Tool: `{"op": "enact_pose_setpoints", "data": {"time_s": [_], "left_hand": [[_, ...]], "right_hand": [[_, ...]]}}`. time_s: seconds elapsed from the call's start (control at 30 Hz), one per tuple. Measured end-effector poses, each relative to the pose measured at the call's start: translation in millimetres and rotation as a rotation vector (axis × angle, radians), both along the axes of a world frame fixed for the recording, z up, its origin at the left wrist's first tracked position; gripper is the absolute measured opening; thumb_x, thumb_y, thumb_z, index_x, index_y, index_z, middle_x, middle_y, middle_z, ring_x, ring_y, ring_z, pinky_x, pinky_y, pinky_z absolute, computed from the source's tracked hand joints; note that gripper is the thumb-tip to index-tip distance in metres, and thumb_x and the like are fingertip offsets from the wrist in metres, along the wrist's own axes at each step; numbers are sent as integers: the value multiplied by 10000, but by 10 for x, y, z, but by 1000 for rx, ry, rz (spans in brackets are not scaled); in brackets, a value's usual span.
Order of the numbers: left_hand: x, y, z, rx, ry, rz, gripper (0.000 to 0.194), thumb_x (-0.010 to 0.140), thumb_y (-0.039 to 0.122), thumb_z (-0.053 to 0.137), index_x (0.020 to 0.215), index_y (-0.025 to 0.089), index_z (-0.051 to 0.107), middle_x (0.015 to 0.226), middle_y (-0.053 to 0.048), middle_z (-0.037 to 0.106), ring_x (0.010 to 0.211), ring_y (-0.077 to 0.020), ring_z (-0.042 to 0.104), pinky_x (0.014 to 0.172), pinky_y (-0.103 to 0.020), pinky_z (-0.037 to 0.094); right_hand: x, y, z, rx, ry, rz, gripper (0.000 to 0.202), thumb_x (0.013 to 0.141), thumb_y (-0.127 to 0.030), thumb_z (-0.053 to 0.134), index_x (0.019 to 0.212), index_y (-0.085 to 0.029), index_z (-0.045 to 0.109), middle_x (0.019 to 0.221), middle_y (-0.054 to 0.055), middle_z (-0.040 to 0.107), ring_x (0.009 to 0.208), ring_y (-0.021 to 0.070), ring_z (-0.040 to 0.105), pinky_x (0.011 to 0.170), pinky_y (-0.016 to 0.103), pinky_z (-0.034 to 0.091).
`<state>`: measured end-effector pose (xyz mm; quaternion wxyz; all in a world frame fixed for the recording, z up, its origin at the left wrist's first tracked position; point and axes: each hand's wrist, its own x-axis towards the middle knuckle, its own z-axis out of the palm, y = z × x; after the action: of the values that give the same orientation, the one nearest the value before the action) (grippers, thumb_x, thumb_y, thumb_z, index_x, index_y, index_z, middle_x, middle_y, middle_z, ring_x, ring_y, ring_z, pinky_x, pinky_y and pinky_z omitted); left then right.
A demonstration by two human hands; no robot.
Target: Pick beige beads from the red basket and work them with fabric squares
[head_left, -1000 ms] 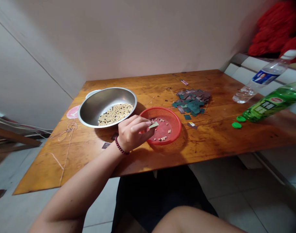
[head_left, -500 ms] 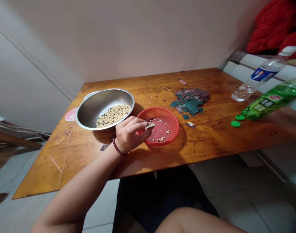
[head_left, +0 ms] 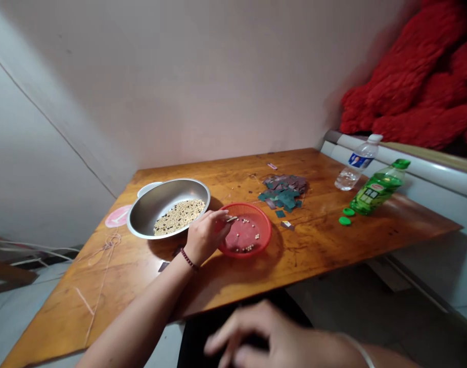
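My left hand (head_left: 206, 237) is over the left rim of a red plastic basket (head_left: 271, 230), its thumb and fingers pinched on a small flat pale piece (head_left: 231, 219). Several pale round beans or beads (head_left: 249, 249) and some dark ones lie on the basket's bottom. Just left of that hand a steel bowl (head_left: 141, 214) sits tilted and contains many pale and black beans or beads (head_left: 180, 215). My right hand (head_left: 267, 337) hangs low in front of the table edge, blurred, with its fingers apart and nothing visible in them.
Beyond the basket lies a heap of green and brown squares (head_left: 285, 191). To the right stand a clear bottle (head_left: 356, 163), a green bottle (head_left: 377, 189) and two green caps (head_left: 345, 220). Loose string (head_left: 109, 245) and a pink disc (head_left: 117, 216) are on the wooden table (head_left: 134, 312).
My right hand has come into view at the bottom. My left hand still pinches the pale piece at the basket, now turned more edge-on. The camera view has shifted, showing more wall.
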<state>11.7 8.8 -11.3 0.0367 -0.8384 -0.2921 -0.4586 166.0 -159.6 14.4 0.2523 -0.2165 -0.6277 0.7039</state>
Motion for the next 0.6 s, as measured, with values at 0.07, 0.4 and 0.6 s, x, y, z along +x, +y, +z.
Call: {"op": "enact_pose_setpoints", "data": {"time_s": [0.07,0.4,0.6], "left_hand": [[0,-15,11,5,-2,-5,317,773,231,638,1055,196,496,841,-15,690,759,-123,655,694,-252,532],[0,-63,1,-333,-175,38,385,786,266,615,1106,220,407,797,24,659,589,-78,588,582,-210,492],[-2,-87,-4,-414,-200,32,343,803,280,595,1083,226,404,757,39,631,575,-81,566,545,-200,465]], "right_hand": [[352,370,126,317,-109,-520,227,888,-246,455,1066,-212,592,977,49,637,902,156,600,844,310,452],[537,1661,149,633,-342,-500,226,803,-340,586,931,-185,690,938,55,698,897,190,635,833,316,470],[411,1750,-150,502,-197,-484,216,758,-315,639,881,-146,689,877,72,705,818,185,651,765,294,493]]}}
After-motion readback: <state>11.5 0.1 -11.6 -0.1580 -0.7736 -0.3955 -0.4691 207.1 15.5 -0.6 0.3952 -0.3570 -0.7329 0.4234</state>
